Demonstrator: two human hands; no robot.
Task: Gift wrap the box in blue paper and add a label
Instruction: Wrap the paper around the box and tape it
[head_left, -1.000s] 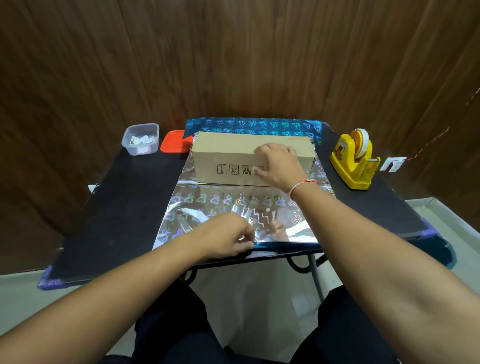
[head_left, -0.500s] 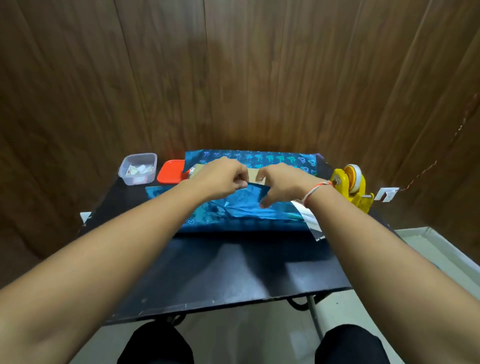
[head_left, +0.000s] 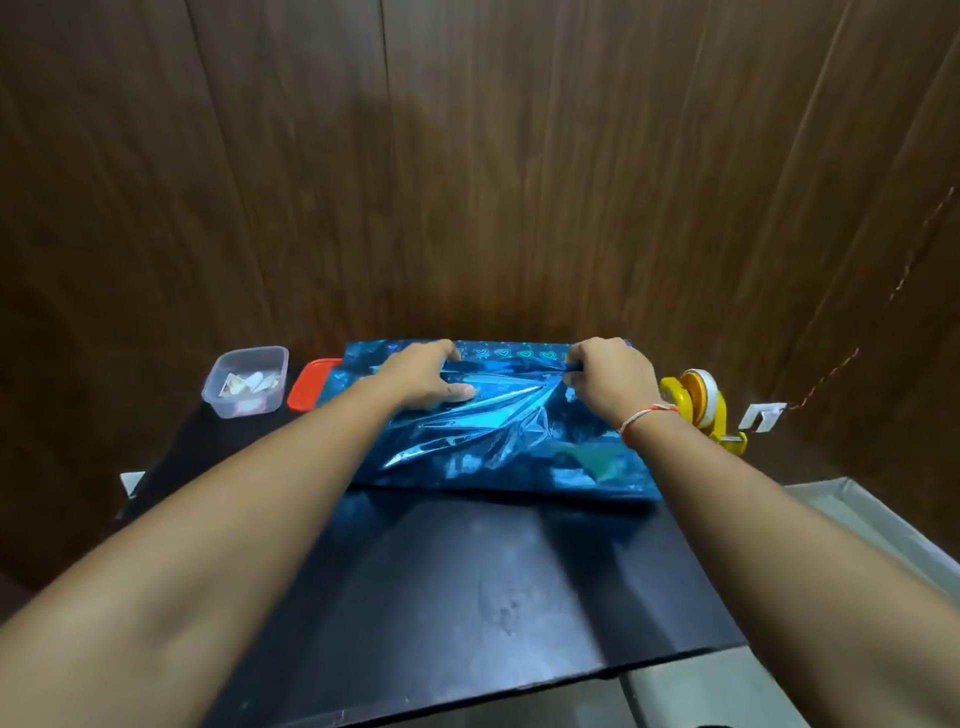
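Note:
Shiny blue wrapping paper (head_left: 498, 447) with a heart pattern lies folded over the cardboard box, which is fully hidden under it at the far side of the black table (head_left: 467, 597). My left hand (head_left: 428, 376) lies on top of the paper, fingers spread and pressing it down on the box. My right hand (head_left: 605, 376) grips the paper's folded-over edge near the right end, with its fingers curled round it. The paper is creased between the two hands.
A clear plastic tub (head_left: 247, 382) with small paper labels stands at the far left, its orange lid (head_left: 309, 384) beside it. A yellow tape dispenser (head_left: 706, 410) sits at the far right. A wooden wall rises right behind the table.
The near flap of the paper was lifted from the table's front edge and pulled over the box, which is now covered. Both hands moved to the box top and apart.

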